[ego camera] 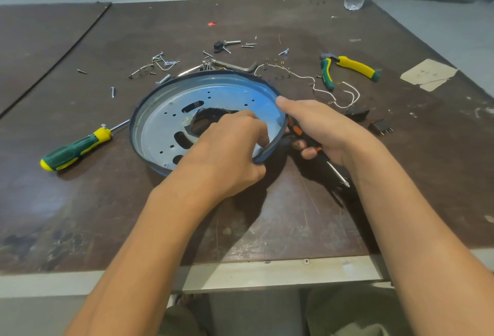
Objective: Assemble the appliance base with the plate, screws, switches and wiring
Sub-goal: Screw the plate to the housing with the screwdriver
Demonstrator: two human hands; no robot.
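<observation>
The gripped base (160, 132) is silvery blue, dotted with dark holes, its rim dark blue. In the grip sits an orange-and-black screwdriver (297, 129); left of it, a green-and-yellow screwdriver (76, 148).

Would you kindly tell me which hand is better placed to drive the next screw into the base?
Probably the right hand: it holds the orange-black screwdriver, while the left hand grips the rim of the tilted base.

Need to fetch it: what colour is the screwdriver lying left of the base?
Screwdriver handle: green and yellow, head view.
</observation>
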